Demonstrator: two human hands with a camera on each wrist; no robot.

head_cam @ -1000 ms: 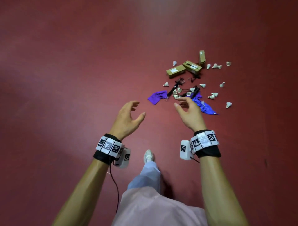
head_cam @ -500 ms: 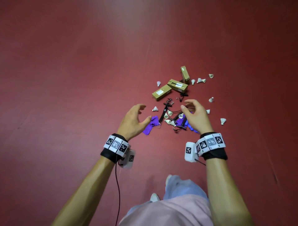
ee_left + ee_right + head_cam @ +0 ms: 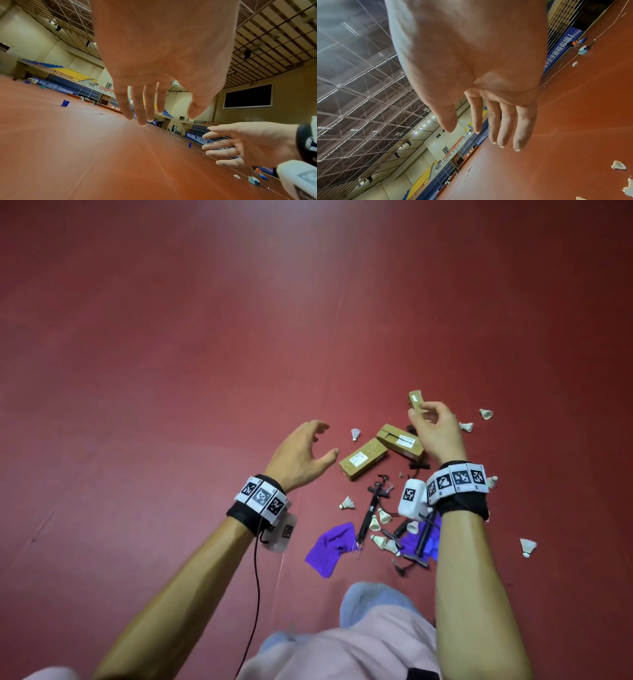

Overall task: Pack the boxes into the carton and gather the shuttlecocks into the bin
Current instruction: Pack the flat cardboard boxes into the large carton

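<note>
Three brown cardboard boxes lie on the red floor: one (image 3: 363, 458) flat, one (image 3: 400, 440) beside it, one (image 3: 415, 399) further off. White shuttlecocks (image 3: 347, 503) are scattered around them, others (image 3: 486, 414) to the right. My right hand (image 3: 423, 414) hovers over the far box with loosely bent fingers; the right wrist view shows its fingers (image 3: 503, 128) straight and holding nothing. My left hand (image 3: 323, 441) hangs open left of the boxes, fingers (image 3: 142, 108) spread. No carton is in view.
A purple cloth (image 3: 330, 547) and black straps and rods (image 3: 371, 510) lie tangled with several shuttlecocks near my feet. A small blue bin (image 3: 65, 103) stands far off on the hall floor, another (image 3: 190, 145) farther right. Two shuttlecocks (image 3: 618, 165) lie under my right hand.
I have stepped closer to the pile. My right hand moved from above the purple cloth forward to the boxes; my left hand moved forward alongside it, still holding nothing.
</note>
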